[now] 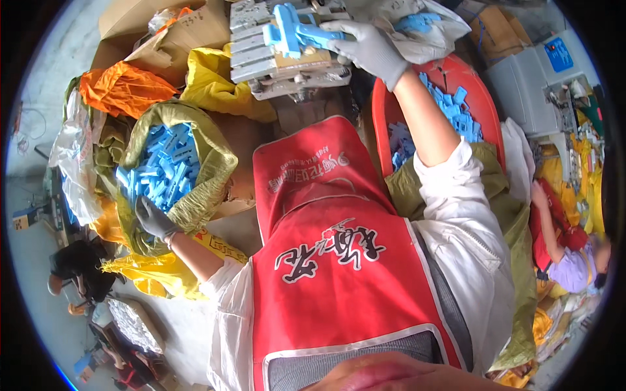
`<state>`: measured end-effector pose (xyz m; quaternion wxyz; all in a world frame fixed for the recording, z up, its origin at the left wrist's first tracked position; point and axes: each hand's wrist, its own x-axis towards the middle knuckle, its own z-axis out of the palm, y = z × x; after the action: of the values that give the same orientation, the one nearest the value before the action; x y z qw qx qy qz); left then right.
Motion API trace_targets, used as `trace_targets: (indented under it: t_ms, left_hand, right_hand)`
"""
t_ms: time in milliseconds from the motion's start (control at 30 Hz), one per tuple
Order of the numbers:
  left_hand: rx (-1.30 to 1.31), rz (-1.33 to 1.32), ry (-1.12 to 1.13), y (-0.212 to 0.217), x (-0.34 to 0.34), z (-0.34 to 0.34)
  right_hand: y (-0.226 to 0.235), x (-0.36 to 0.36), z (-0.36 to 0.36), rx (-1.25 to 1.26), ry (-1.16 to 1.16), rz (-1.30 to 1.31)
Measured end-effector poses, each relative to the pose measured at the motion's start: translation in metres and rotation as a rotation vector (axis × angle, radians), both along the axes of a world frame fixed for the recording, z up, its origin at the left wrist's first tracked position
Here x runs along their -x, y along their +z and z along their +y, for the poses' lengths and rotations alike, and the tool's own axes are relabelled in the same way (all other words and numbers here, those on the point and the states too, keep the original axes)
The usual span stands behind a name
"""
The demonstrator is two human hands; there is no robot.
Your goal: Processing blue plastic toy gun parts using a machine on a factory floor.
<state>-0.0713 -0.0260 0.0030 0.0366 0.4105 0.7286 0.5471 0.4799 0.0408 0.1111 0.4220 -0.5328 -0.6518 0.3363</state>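
Note:
My right hand (pixel 375 51), in a grey glove, reaches out to the top of the picture. Its fingers are closed on the end of a light-blue plastic part (pixel 290 32) with several arms, held over a slatted metal fixture (pixel 248 64). In a grey glove too, my left hand (pixel 155 218) is at the near rim of an olive woven sack (pixel 218 159). Its fingers look apart, with nothing visible in them. Many small blue plastic pieces (pixel 171 163) fill that sack, right beside the left fingertips.
A red tub (pixel 379 120) with more blue pieces stands under my right forearm. Orange cloth (pixel 124 88), a yellow sack (pixel 215 81) and a cardboard box (pixel 208 29) lie at the far left. Another person (pixel 570 267) sits at the right edge; grey bins (pixel 518 85) stand beyond.

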Motion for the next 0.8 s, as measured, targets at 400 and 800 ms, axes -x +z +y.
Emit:
trace_targets:
  t_ms: [400, 800]
  left_hand:
    - [-0.063, -0.018, -0.420, 0.017, -0.131, 0.051]
    - [0.019, 0.172, -0.513, 0.021, -0.172, 0.049]
  right_hand:
    - [0.018, -0.006, 0.018, -0.250, 0.089, -0.176]
    - [0.025, 0.016, -0.027, -0.531, -0.313, -0.565]
